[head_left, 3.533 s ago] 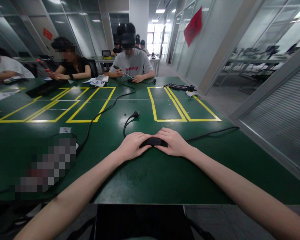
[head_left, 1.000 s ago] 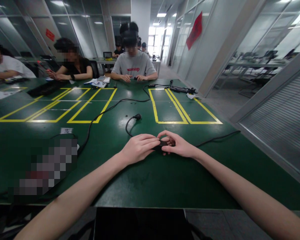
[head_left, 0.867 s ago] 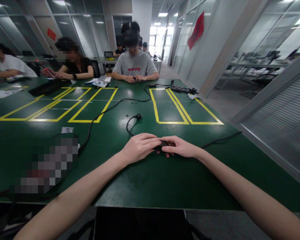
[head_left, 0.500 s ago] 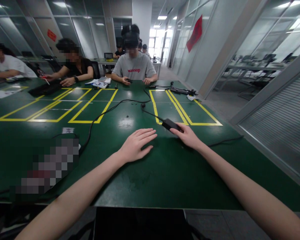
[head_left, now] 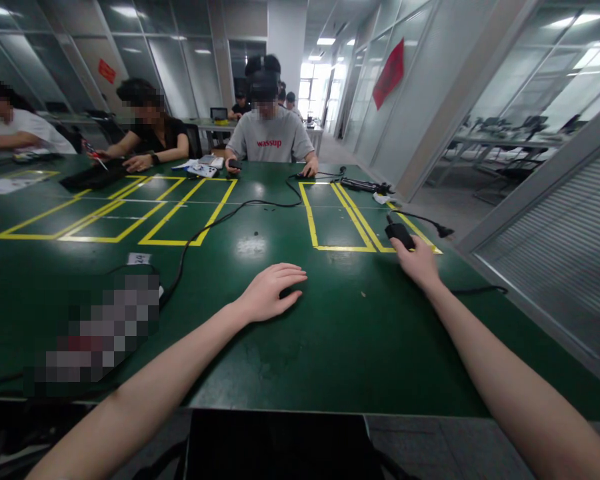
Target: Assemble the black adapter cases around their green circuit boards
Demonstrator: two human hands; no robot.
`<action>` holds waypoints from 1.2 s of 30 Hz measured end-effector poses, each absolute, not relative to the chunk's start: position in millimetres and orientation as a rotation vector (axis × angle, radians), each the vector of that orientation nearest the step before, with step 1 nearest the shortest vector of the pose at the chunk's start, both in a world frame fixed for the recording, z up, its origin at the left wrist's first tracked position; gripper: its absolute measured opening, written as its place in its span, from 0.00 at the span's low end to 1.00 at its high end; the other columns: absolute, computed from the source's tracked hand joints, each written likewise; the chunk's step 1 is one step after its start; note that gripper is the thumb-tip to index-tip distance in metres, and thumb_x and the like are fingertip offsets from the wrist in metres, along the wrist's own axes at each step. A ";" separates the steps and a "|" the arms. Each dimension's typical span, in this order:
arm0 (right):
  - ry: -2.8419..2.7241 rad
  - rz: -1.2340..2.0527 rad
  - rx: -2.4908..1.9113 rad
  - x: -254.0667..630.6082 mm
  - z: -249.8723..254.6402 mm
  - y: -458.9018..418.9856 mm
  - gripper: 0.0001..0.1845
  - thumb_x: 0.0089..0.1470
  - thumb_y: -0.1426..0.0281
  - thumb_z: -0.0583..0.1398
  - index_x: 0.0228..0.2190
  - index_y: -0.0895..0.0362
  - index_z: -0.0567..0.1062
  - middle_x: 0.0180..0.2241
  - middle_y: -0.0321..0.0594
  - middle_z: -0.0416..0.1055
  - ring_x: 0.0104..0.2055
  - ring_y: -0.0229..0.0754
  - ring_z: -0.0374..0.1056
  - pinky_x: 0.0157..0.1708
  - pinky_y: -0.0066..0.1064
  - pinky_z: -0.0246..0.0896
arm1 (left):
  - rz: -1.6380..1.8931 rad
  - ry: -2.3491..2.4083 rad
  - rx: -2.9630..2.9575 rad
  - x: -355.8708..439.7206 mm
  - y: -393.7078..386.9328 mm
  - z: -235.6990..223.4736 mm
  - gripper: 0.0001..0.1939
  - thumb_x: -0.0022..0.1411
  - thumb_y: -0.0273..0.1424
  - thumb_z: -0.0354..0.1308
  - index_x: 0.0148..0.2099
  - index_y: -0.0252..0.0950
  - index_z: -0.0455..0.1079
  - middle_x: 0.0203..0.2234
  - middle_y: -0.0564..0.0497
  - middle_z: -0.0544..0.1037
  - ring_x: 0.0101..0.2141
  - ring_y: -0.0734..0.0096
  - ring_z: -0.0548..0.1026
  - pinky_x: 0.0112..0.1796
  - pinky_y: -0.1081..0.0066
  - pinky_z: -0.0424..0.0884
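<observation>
My right hand [head_left: 420, 261] is closed around a black power adapter [head_left: 399, 233], held at the right side of the green table over the yellow tape lines. From the adapter's far end a short cord runs right to a black plug [head_left: 445, 231]. Another black cord [head_left: 480, 289] trails off rightward past my wrist. My left hand [head_left: 273, 291] rests palm down on the table [head_left: 310, 360], fingers stretched and thumb apart. A dark patch shows between thumb and fingers, seemingly shadow.
A blurred-out long object [head_left: 103, 327] lies at the left, beside a numbered label [head_left: 139, 259]. A long black cable [head_left: 220, 220] crosses the table. Black folded tripod-like gear [head_left: 363, 185] lies at the far right. Across sits a person in grey [head_left: 270, 137]; others sit at left.
The adapter, earlier between both hands, has gone to the right and away from me in my right hand. Its plug has swung to the right. My left hand has let go and stays put.
</observation>
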State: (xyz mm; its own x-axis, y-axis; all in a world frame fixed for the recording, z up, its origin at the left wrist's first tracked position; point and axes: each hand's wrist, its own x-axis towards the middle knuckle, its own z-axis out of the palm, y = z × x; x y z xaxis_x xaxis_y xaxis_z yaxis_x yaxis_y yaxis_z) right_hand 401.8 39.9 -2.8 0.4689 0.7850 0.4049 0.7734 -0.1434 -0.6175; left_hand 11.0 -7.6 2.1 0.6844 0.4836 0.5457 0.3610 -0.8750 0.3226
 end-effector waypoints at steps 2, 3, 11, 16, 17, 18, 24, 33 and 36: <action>-1.370 0.072 -1.976 401.3 -6.2 40.5 0.24 0.55 0.55 0.59 0.44 0.61 0.79 0.39 0.52 0.79 0.40 0.53 0.72 0.38 0.37 0.65 | 0.953 0.691 2.693 10.5 -7.5 1.5 0.15 0.69 0.29 0.59 0.55 0.34 0.76 0.52 0.42 0.82 0.55 0.58 0.77 0.56 0.54 0.76; -1.419 0.098 -1.988 400.5 -7.4 40.4 0.25 0.55 0.55 0.60 0.46 0.61 0.79 0.40 0.52 0.79 0.40 0.53 0.73 0.39 0.37 0.65 | 0.954 0.694 2.686 10.2 -7.5 1.3 0.14 0.69 0.29 0.59 0.55 0.35 0.76 0.52 0.43 0.82 0.55 0.59 0.78 0.56 0.54 0.76; -1.725 0.091 -1.940 393.5 -6.2 35.9 0.26 0.56 0.53 0.60 0.48 0.57 0.80 0.40 0.50 0.81 0.39 0.55 0.75 0.34 0.37 0.65 | 0.963 0.706 2.660 9.7 -7.6 0.7 0.14 0.69 0.29 0.59 0.55 0.36 0.76 0.52 0.43 0.81 0.55 0.59 0.77 0.56 0.53 0.75; -1.486 -0.050 -2.246 390.5 -1.9 39.3 0.28 0.59 0.52 0.58 0.48 0.59 0.80 0.41 0.55 0.80 0.44 0.61 0.75 0.35 0.40 0.65 | 0.967 0.687 2.653 9.4 -7.8 0.6 0.14 0.69 0.30 0.59 0.55 0.37 0.77 0.52 0.43 0.82 0.55 0.59 0.77 0.56 0.53 0.75; -1.450 -0.065 -2.277 390.4 -1.7 39.7 0.28 0.59 0.52 0.58 0.49 0.59 0.80 0.41 0.55 0.80 0.45 0.61 0.75 0.36 0.40 0.65 | 0.967 0.684 2.653 9.3 -7.8 0.7 0.14 0.69 0.30 0.59 0.55 0.36 0.77 0.52 0.43 0.82 0.55 0.59 0.77 0.56 0.53 0.76; -1.428 -0.078 -2.296 390.5 -1.9 39.9 0.28 0.59 0.51 0.58 0.48 0.59 0.81 0.41 0.55 0.80 0.45 0.61 0.75 0.36 0.41 0.65 | 0.965 0.684 2.654 9.2 -7.9 0.8 0.14 0.69 0.29 0.59 0.54 0.36 0.77 0.52 0.43 0.82 0.55 0.59 0.77 0.56 0.53 0.76; -1.518 -0.157 -2.196 394.0 -8.4 38.9 0.30 0.55 0.49 0.61 0.48 0.60 0.82 0.46 0.55 0.76 0.42 0.57 0.74 0.37 0.41 0.67 | 0.958 0.709 2.648 9.2 -8.3 0.4 0.14 0.69 0.29 0.59 0.54 0.37 0.77 0.53 0.43 0.81 0.58 0.58 0.75 0.57 0.52 0.75; -1.291 -0.056 -2.072 411.3 -15.2 50.0 0.28 0.57 0.53 0.58 0.47 0.61 0.82 0.37 0.50 0.79 0.40 0.55 0.74 0.40 0.41 0.68 | 0.939 0.716 2.643 8.8 -10.1 1.6 0.12 0.69 0.29 0.59 0.52 0.38 0.78 0.53 0.44 0.81 0.58 0.58 0.75 0.56 0.52 0.75; -1.234 -0.091 -2.068 419.9 -19.1 52.0 0.28 0.61 0.52 0.54 0.43 0.60 0.83 0.35 0.53 0.80 0.39 0.56 0.75 0.38 0.40 0.67 | 0.927 0.721 2.638 9.0 -10.7 1.7 0.12 0.69 0.29 0.59 0.51 0.39 0.78 0.53 0.44 0.81 0.57 0.58 0.75 0.56 0.52 0.76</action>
